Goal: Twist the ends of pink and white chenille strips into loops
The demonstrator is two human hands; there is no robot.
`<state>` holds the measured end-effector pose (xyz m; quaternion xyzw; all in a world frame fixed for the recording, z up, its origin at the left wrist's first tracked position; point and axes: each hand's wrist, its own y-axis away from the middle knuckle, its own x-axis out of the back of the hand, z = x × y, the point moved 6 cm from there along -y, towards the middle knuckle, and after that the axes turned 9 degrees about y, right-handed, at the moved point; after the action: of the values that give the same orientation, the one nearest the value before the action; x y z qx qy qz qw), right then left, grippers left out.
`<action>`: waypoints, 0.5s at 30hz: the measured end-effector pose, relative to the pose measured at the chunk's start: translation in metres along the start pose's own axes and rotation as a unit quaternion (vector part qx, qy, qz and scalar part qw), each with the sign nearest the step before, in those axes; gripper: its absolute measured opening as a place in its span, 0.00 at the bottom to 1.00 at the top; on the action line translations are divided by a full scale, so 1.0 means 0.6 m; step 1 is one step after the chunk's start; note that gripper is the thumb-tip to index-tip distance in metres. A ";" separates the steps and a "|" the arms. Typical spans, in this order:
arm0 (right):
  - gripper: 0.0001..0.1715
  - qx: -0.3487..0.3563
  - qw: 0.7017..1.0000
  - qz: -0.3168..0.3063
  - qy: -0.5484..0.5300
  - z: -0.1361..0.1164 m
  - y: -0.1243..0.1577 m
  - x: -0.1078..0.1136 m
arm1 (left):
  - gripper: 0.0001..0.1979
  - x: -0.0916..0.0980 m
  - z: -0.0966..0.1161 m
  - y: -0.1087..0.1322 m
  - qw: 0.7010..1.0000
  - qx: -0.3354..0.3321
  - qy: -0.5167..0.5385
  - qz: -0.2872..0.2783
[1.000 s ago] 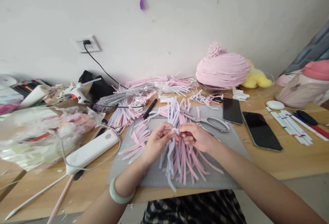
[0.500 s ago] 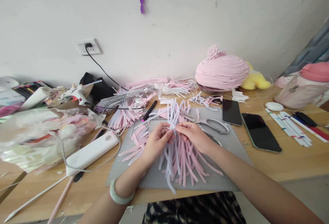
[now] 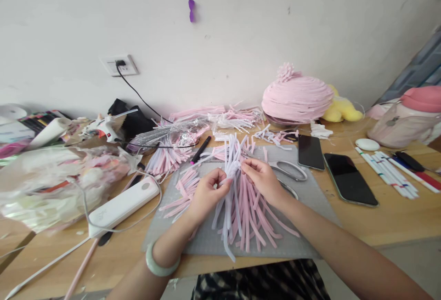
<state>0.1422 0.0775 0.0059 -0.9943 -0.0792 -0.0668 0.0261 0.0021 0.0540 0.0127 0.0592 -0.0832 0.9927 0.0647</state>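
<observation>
A bundle of pale lavender pipe cleaners [image 3: 228, 219], gathered at a knotted middle, lies over a spread of pink pipe cleaners [image 3: 246, 212] on the grey cutting mat [image 3: 303, 226]. My left hand [image 3: 211, 194] pinches the left side of the bundle's middle between thumb and fingers. On the other side, the thumb and fingertips of my right hand [image 3: 262, 178] are closed on a lavender strand close to the knot; its end is too small to make out. Metal scissors [image 3: 291, 170] lie just beyond my right hand, their blades partly covered by strands.
Beyond the mat are a black marker [image 3: 200, 150] and bagged pipe cleaners [image 3: 168, 134]. Two phones [image 3: 350, 179] and several white markers [image 3: 389, 171] lie right. A pink fuzzy dome [image 3: 298, 98] stands behind. Left are a white power strip [image 3: 124, 206], glue gun [image 3: 108, 127] and plastic bag [image 3: 62, 185].
My hands have drawn slightly apart at the bundle's middle. My right fingertips have shifted a little to the right, showing more of the knot. The view has tipped slightly.
</observation>
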 end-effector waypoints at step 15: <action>0.15 -0.008 0.998 -0.032 -0.047 -0.005 0.002 -0.007 | 0.11 -0.001 0.004 0.002 0.999 -0.040 0.020 -0.027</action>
<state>0.1378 0.0754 0.0081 -0.9935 -0.1111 -0.0215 0.0118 0.0028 0.0525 0.0147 0.0394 -0.1201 0.9874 0.0954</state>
